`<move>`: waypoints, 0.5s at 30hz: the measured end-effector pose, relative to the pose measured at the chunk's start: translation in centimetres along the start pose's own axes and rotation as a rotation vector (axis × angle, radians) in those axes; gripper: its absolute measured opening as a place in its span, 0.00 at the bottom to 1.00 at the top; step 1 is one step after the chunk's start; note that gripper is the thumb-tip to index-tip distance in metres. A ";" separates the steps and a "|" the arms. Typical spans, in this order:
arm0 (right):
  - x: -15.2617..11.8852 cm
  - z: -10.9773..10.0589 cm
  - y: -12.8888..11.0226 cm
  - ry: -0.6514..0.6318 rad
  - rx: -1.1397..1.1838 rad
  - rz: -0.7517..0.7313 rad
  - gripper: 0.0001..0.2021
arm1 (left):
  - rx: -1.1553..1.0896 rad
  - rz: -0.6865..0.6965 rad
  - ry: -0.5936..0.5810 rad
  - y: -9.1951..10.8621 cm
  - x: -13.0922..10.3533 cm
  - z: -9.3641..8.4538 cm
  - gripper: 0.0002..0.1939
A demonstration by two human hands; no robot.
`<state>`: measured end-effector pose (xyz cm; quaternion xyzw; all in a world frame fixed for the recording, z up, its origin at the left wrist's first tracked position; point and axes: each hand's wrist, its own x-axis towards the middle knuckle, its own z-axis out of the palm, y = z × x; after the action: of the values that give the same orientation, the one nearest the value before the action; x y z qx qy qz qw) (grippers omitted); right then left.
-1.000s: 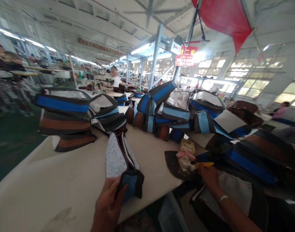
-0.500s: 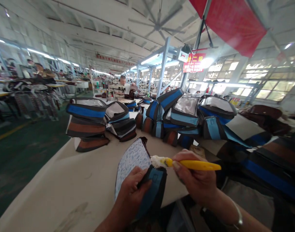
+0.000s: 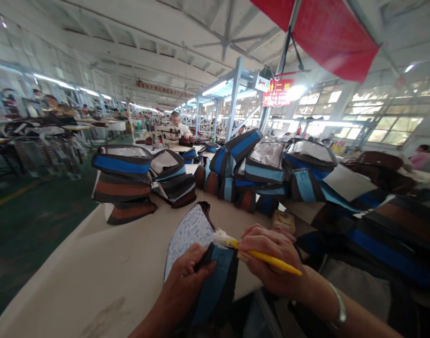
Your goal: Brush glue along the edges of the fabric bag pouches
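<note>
My left hand (image 3: 188, 274) is closed on a fabric bag piece (image 3: 218, 281), blue-striped with black edging, thumb on its front face. Part of that piece, or another behind it, shows a white lining with a blue pattern (image 3: 190, 230). In my right hand (image 3: 271, 256) is a brush with a yellow handle (image 3: 271, 261), its tail slanting down to the right. White bristles (image 3: 220, 237) lie at the top edge of the blue-striped piece, close to my left fingertips; whether they touch it I cannot tell.
Stacks of black bag pieces with blue and brown stripes (image 3: 123, 180) line the far side of the pale table (image 3: 77, 277). More pieces pile up at the right (image 3: 387, 244). A small tan block (image 3: 284, 221) lies beyond my right hand. A person (image 3: 178, 124) sits further back among machines.
The brush has tilted, its handle tail now lower, and my right hand has turned over it and shifted slightly left. My left hand keeps its hold on the bag piece.
</note>
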<state>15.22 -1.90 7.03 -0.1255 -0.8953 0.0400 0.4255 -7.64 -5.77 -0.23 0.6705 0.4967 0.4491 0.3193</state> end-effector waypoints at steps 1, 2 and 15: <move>0.3 0.4 -0.1 -0.018 0.034 -0.012 0.08 | -0.011 0.001 -0.009 0.1 0.0 0.0 0.12; 0.4 0.7 -0.1 -0.037 0.058 -0.018 0.07 | -0.023 0.002 -0.014 0.1 0.1 -0.1 0.12; -2.3 -2.4 0.5 0.268 -0.010 0.279 0.06 | 0.820 0.653 0.369 -1.2 -0.3 0.6 0.12</move>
<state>18.61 -2.08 6.75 -0.2546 -0.8049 0.0768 0.5305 -7.56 -5.68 -1.55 0.7693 0.4448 0.4046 -0.2159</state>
